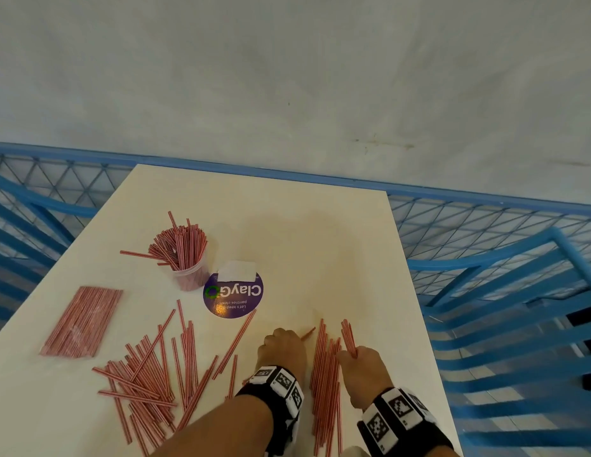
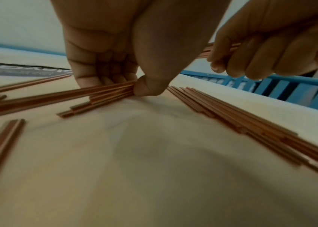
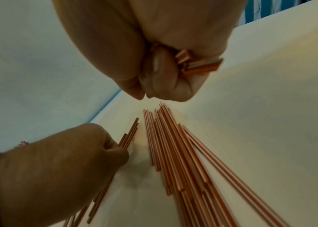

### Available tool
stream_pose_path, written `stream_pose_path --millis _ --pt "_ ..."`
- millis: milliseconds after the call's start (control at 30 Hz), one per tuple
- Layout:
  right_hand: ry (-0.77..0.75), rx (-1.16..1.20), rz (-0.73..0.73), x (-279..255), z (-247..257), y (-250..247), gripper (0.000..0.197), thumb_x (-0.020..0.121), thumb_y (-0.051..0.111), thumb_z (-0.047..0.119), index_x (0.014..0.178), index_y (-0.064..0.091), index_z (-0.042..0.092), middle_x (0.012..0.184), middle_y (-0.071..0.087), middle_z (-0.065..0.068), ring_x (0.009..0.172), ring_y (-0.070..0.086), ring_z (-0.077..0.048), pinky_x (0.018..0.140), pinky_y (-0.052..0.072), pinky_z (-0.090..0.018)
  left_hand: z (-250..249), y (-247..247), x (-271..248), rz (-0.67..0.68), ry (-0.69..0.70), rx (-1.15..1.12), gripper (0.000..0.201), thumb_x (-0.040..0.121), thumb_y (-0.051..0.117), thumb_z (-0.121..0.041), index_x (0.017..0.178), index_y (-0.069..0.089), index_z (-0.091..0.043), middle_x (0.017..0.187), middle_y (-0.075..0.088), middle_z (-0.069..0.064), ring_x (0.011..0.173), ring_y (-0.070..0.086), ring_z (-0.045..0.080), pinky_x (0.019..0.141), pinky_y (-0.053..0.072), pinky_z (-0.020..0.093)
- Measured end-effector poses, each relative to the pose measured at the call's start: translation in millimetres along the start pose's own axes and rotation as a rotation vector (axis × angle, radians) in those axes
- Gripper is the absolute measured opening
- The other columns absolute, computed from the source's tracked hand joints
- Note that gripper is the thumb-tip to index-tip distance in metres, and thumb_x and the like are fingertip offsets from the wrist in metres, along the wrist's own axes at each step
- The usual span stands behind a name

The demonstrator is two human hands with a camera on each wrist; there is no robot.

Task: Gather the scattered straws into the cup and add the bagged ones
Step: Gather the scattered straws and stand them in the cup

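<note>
Red-and-white striped straws lie scattered [image 1: 155, 380] over the near left of the white table [image 1: 320, 232]. A clear cup [image 1: 190, 268] full of straws stands behind them. A bagged flat pack of straws [image 1: 81, 321] lies at the far left. My left hand [image 1: 282, 346] pinches a few straws [image 2: 100, 95] between thumb and curled fingers, low on the table. My right hand [image 1: 360, 361] grips a small bundle of straws [image 1: 348, 334] that points away from me; their cut ends [image 3: 199, 64] show below the fist. Between both hands lies a row of straws [image 1: 325, 384].
A round purple ClayGo sticker [image 1: 233, 293] with a white patch sits beside the cup. Blue metal railing and mesh [image 1: 505, 258] surround the table on the left, back and right. The table's right edge [image 1: 419, 311] runs close to my right hand.
</note>
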State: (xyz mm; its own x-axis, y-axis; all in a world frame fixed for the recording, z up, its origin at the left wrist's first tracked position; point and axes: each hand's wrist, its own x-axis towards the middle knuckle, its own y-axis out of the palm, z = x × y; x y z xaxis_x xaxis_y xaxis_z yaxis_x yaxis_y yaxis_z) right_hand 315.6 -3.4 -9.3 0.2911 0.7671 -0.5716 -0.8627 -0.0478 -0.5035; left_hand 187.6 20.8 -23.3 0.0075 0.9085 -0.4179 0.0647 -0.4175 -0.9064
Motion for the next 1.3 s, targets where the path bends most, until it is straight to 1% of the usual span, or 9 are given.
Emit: stream_pose_path --millis 167,233,333,433,500,600,867,1033,1300 --pt "-0.016 -0.006 0.072 -5.1 4.4 -2.7 0.036 0.095 0.045 0.028 0.062 0.041 0.014 0.048 0.034 0.003 0.04 0.029 -0.012 0.044 0.026 -0.026 -0.8 2.5 -7.3 -0.078 0.071 0.04 0.023 0.094 0.042 -0.012 0.109 0.055 0.0 0.108 0.057 0.016 0.097 0.058 0.03 0.079 0.049 0.038" --pt "-0.018 0.023 0.111 -7.5 6.0 -4.8 0.034 0.097 0.043 0.033 0.07 0.047 0.012 0.048 0.035 0.004 0.037 0.029 -0.01 0.042 0.027 -0.024 0.1 5.8 -8.3 -0.11 0.135 0.057 0.022 0.062 0.079 -0.012 0.072 0.063 -0.001 0.069 0.058 0.015 0.056 0.058 0.027 0.048 0.048 0.034" --pt "-0.008 0.098 0.158 -12.8 10.4 -8.8 0.034 0.099 0.039 0.034 0.083 0.053 0.009 0.048 0.037 0.004 0.034 0.031 -0.01 0.037 0.03 -0.022 8.2 26.8 9.1 -0.173 0.194 -0.025 0.037 0.033 0.089 -0.008 0.048 0.056 -0.007 0.045 0.045 0.008 0.032 0.043 0.021 0.033 0.036 0.025" --pt "-0.008 0.196 0.2 -17.9 14.6 -13.2 0.031 0.1 0.038 0.032 0.082 0.048 0.009 0.047 0.038 0.005 0.036 0.035 -0.011 0.042 0.035 -0.026 15.3 1.6 -2.2 -0.107 0.249 0.014 0.026 0.064 0.082 -0.017 0.076 0.062 -0.005 0.07 0.056 0.012 0.052 0.056 0.023 0.046 0.046 0.029" --pt "0.007 0.332 0.238 -21.9 19.4 -16.0 0.03 0.1 0.038 0.029 0.078 0.043 0.01 0.05 0.042 0.0 0.043 0.039 -0.015 0.047 0.037 -0.028 20.1 -13.0 -2.0 -0.112 0.156 -0.047 0.022 0.096 0.047 -0.014 0.115 0.049 -0.004 0.11 0.052 0.013 0.088 0.061 0.025 0.072 0.05 0.033" --pt "0.04 0.507 0.234 -31.0 31.9 -19.1 0.032 0.099 0.04 0.027 0.075 0.05 0.008 0.067 0.06 -0.011 0.063 0.056 -0.023 0.059 0.045 -0.034 27.8 -28.4 3.6 -0.155 0.084 -0.185 0.032 0.098 0.039 -0.01 0.128 0.035 -0.003 0.128 0.043 0.012 0.108 0.058 0.025 0.086 0.045 0.029" --pt "0.021 0.824 0.277 -39.2 62.1 -15.0 0.034 0.099 0.043 0.036 0.105 0.067 0.014 0.114 0.069 -0.006 0.114 0.056 -0.024 0.092 0.045 -0.047 36.8 -58.0 -20.2 -0.081 0.221 -0.726 0.017 0.099 0.035 -0.019 0.112 0.043 -0.012 0.08 0.052 -0.005 0.066 0.047 0.007 0.057 0.036 0.021" --pt "-0.004 0.845 0.368 -46.9 83.2 -3.9 0.026 0.091 0.053 0.046 0.104 0.071 0.033 0.121 0.066 0.0 0.115 0.059 -0.027 0.1 0.042 -0.055 32.4 -73.2 -41.9 0.076 0.382 -0.846 0.047 0.09 0.035 -0.064 0.095 0.054 -0.021 0.079 0.057 -0.009 0.067 0.05 0.008 0.061 0.038 0.023" --pt "-0.116 0.648 0.528 -60.3 106.8 -13.1 0.048 0.081 0.046 0.057 0.118 0.064 0.033 0.135 0.056 0.004 0.132 0.042 -0.019 0.113 0.016 -0.058 60.5 -86.6 -38.6 0.054 0.498 -0.775 0.032 0.098 0.038 -0.044 0.085 0.054 -0.018 0.07 0.049 -0.009 0.067 0.045 0.013 0.069 0.041 0.033"
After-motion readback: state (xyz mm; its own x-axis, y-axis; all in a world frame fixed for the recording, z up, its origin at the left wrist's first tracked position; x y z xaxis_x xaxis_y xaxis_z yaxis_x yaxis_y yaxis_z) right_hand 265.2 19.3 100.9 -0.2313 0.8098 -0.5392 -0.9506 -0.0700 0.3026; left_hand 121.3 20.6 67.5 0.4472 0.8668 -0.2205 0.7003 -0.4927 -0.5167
